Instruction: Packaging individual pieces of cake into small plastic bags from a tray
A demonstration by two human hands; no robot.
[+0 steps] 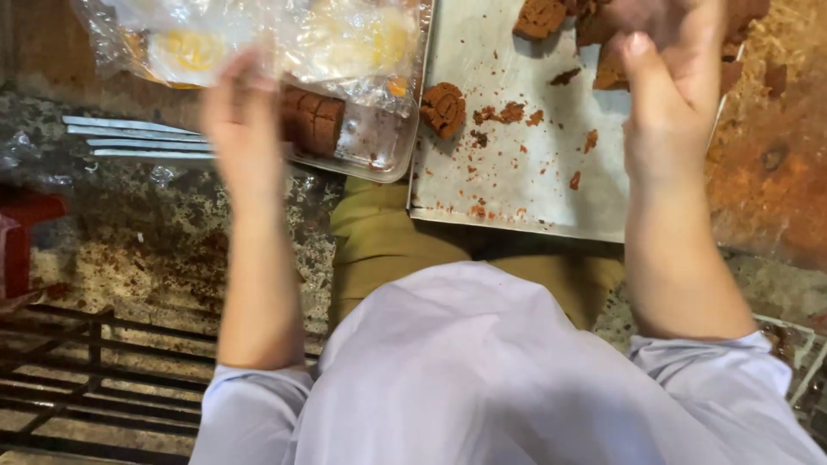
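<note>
My left hand [241, 116] is blurred and raised, fingers stretched up against the edge of a crumpled clear plastic bag [327, 39] with yellow pieces inside. Just right of it, brown cake rolls [314, 120] lie in a small metal tray [379, 164] under the bag. My right hand [676, 95] reaches over a large flat baking tray [517, 172], fingertips among broken brown cake pieces [541, 17] at its far end; whether it grips one is unclear. A round swirled cake slice [443, 108] and crumbs lie on the large tray.
Flat metal strips [129, 138] stick out to the left under the small tray. A black metal grate [86, 379] sits at lower left, a red object [21, 232] at the left edge. A rusty orange surface [767, 172] borders the big tray on the right.
</note>
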